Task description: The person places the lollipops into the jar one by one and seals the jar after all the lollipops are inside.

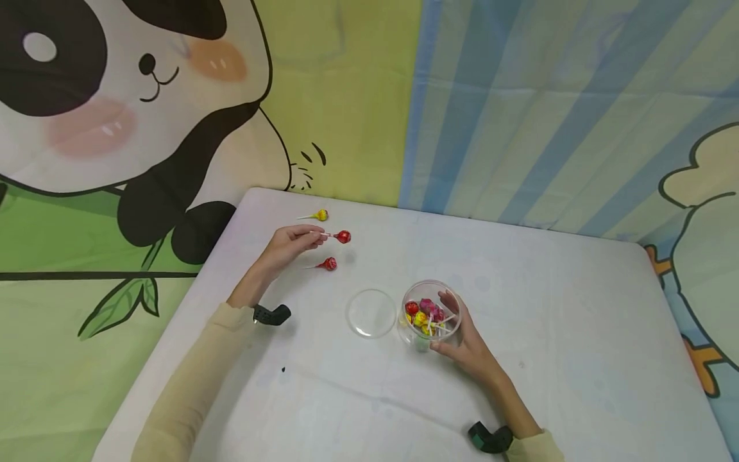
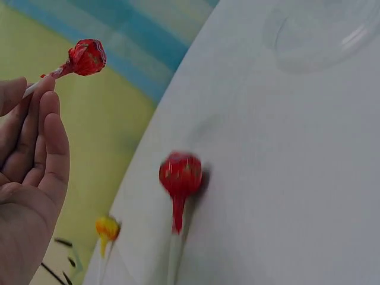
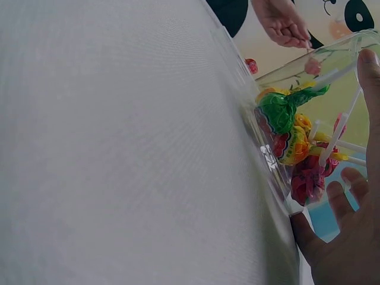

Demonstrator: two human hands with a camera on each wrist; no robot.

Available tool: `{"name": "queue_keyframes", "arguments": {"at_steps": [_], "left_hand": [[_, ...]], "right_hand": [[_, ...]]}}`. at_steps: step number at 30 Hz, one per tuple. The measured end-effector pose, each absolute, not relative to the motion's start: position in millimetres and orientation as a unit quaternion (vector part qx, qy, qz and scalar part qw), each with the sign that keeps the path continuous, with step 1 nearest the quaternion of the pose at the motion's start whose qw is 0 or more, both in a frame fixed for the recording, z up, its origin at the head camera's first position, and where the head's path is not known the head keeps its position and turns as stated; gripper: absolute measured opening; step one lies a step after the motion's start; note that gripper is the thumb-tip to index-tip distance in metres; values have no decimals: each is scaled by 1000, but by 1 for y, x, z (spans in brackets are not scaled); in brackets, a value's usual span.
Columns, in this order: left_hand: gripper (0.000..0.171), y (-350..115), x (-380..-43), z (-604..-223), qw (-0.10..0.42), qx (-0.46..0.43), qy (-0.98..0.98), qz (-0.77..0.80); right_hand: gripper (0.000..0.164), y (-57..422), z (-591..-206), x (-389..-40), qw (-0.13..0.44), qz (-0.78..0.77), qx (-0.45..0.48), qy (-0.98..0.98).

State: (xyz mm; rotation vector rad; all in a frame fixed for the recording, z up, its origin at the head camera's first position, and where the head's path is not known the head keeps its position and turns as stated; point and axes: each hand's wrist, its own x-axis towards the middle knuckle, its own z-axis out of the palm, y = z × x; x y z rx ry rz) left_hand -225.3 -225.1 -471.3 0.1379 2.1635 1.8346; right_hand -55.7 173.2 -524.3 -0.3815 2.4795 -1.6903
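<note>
Between thumb and fingers, my left hand (image 1: 296, 244) pinches the white stick of a red lollipop (image 1: 343, 237), its wrapped head pointing right above the table. A second red lollipop (image 2: 180, 173) lies on the table just nearer to me, and a yellow lollipop (image 1: 321, 215) lies farther back. My right hand (image 1: 470, 340) curls round the side of a clear round jar (image 1: 407, 335). Inside the jar are several wrapped lollipops, among them a green lollipop (image 3: 277, 113), with yellow, red and pink ones. The jar's top is uncovered.
A clear round lid (image 1: 371, 314) lies flat on the white table (image 1: 577, 333), left of the jar. Printed curtains with a panda (image 1: 231, 160) hang behind the table's back edge. A small dark speck (image 1: 283, 369) sits near the front left.
</note>
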Motion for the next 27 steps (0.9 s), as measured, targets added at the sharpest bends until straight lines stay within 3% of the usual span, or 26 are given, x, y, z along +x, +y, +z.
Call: {"name": "queue_keyframes", "arguments": {"at_steps": [17, 27], "left_hand": [[26, -126, -169, -429, 264, 255, 716, 594], [25, -112, -162, -431, 303, 283, 719, 558]], "right_hand": [[102, 175, -525, -57, 53, -561, -135, 815], [102, 175, -527, -58, 56, -565, -133, 812]]}}
